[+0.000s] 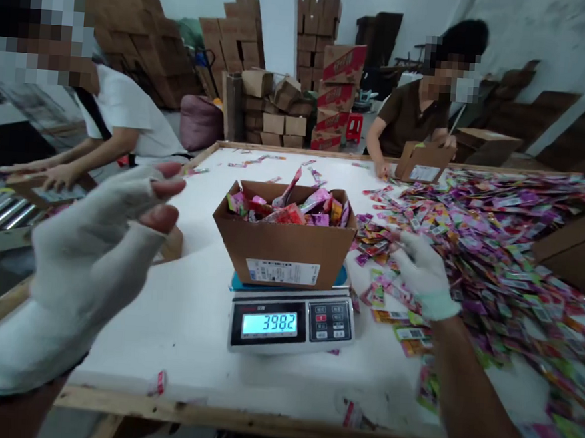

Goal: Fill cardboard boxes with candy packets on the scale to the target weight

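An open brown cardboard box full of small colourful packets stands on a digital scale, whose lit display reads 398.2. Left of the box, my left hand in a white fingerless glove is raised above the table, fingers apart and holding nothing. On the other side, my right hand, gloved in white too, is at the edge of a large heap of packets. Its fingertips are blurred near some packets, and whether they grip one cannot be made out.
A wooden rim edges the white table. At the far right a person handles a small carton; another person works at the left beside a roller conveyor. A cardboard box stands at the right edge.
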`<control>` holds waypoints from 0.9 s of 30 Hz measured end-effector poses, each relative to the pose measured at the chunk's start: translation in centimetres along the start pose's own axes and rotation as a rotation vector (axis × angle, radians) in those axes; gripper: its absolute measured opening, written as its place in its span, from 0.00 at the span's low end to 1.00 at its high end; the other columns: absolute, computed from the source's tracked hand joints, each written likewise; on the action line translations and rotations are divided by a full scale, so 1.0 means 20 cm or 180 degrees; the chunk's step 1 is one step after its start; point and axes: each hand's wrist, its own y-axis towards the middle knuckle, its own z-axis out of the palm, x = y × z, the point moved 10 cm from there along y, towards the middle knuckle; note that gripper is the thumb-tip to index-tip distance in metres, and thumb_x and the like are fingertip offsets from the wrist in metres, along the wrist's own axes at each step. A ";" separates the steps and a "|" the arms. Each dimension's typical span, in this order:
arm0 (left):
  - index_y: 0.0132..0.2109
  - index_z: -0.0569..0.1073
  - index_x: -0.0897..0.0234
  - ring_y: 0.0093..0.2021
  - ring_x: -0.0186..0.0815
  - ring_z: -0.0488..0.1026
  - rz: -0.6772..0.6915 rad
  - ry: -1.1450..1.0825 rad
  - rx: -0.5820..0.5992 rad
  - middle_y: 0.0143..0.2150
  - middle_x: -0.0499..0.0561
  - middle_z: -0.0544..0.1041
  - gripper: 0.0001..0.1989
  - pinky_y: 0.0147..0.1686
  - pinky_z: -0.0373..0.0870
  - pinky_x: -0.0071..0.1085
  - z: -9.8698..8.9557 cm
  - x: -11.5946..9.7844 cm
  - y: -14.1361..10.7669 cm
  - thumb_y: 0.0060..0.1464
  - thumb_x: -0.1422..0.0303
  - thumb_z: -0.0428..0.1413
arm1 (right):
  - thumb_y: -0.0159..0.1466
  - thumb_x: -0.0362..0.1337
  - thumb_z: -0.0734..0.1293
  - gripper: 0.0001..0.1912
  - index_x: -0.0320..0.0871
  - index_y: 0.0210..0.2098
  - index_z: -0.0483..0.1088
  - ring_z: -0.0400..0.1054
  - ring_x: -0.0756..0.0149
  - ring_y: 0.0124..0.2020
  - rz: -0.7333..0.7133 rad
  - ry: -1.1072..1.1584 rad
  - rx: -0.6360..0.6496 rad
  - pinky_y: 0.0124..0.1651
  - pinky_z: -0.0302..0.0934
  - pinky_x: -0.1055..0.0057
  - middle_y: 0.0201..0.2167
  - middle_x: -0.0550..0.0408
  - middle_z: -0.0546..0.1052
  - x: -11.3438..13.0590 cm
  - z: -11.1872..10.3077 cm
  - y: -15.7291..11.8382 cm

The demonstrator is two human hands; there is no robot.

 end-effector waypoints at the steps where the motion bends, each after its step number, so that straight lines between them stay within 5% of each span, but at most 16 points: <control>1: 0.59 0.83 0.62 0.69 0.44 0.81 0.0017 -0.0026 -0.0055 0.64 0.50 0.85 0.17 0.74 0.77 0.46 -0.02 0.02 0.01 0.70 0.59 0.64 | 0.68 0.49 0.71 0.25 0.42 0.59 0.80 0.79 0.49 0.55 0.0288 -0.0456 0.0148 0.65 0.72 0.48 0.55 0.42 0.83 -0.19 0.01 -0.06; 4: 0.61 0.82 0.67 0.68 0.45 0.81 0.0135 -0.0146 -0.0027 0.64 0.54 0.85 0.19 0.73 0.77 0.45 -0.02 0.03 0.05 0.71 0.59 0.64 | 0.61 0.44 0.74 0.25 0.43 0.56 0.82 0.76 0.51 0.53 0.0990 -0.1590 0.0691 0.59 0.72 0.57 0.52 0.44 0.81 -0.61 0.10 -0.29; 6: 0.62 0.81 0.67 0.69 0.45 0.80 0.0308 -0.0206 0.0100 0.66 0.54 0.84 0.20 0.75 0.76 0.46 0.03 -0.01 0.09 0.73 0.58 0.63 | 0.63 0.42 0.73 0.19 0.44 0.51 0.83 0.76 0.54 0.51 0.1151 -0.1837 0.0939 0.54 0.71 0.61 0.53 0.44 0.79 -0.74 0.17 -0.41; 12: 0.63 0.80 0.64 0.68 0.40 0.80 0.0661 0.0076 0.0258 0.64 0.44 0.84 0.20 0.76 0.74 0.45 0.16 -0.20 0.20 0.76 0.56 0.59 | 0.69 0.36 0.65 0.13 0.42 0.43 0.82 0.74 0.53 0.54 0.1045 -0.1797 0.0892 0.56 0.67 0.61 0.50 0.44 0.80 -0.80 0.25 -0.47; 15: 0.63 0.79 0.66 0.69 0.37 0.78 0.0465 0.0107 0.0563 0.64 0.44 0.83 0.22 0.75 0.72 0.41 0.28 -0.27 0.25 0.77 0.55 0.53 | 0.69 0.37 0.65 0.13 0.42 0.43 0.82 0.74 0.53 0.54 0.0970 -0.1744 0.0814 0.57 0.67 0.61 0.50 0.44 0.81 -0.82 0.24 -0.46; 18: 0.62 0.80 0.68 0.63 0.40 0.81 0.0349 0.0748 0.1610 0.58 0.49 0.84 0.25 0.68 0.76 0.42 0.55 -0.26 0.22 0.74 0.53 0.52 | 0.70 0.39 0.64 0.13 0.44 0.42 0.81 0.73 0.53 0.54 0.0875 -0.1700 0.0749 0.56 0.67 0.61 0.51 0.44 0.81 -0.81 0.24 -0.47; 21: 0.54 0.83 0.67 0.53 0.46 0.84 0.0424 0.1949 0.2771 0.48 0.56 0.85 0.21 0.57 0.80 0.43 0.78 -0.15 0.07 0.65 0.54 0.61 | 0.69 0.41 0.64 0.13 0.45 0.40 0.80 0.74 0.55 0.52 0.0791 -0.1621 0.0707 0.55 0.69 0.62 0.49 0.45 0.81 -0.77 0.24 -0.48; 24: 0.51 0.84 0.62 0.52 0.50 0.85 0.0367 0.2480 0.3031 0.46 0.56 0.86 0.14 0.53 0.80 0.41 0.78 -0.04 -0.02 0.64 0.61 0.60 | 0.66 0.41 0.63 0.13 0.46 0.37 0.79 0.75 0.53 0.50 0.0691 -0.1466 0.0662 0.55 0.70 0.59 0.45 0.45 0.82 -0.75 0.23 -0.50; 27: 0.52 0.84 0.57 0.54 0.47 0.85 0.0251 0.2397 0.3100 0.50 0.52 0.87 0.15 0.54 0.78 0.38 0.62 0.05 -0.08 0.66 0.65 0.55 | 0.64 0.47 0.62 0.16 0.46 0.37 0.79 0.76 0.48 0.49 0.0579 -0.1321 0.0578 0.55 0.71 0.52 0.44 0.42 0.82 -0.83 0.21 -0.51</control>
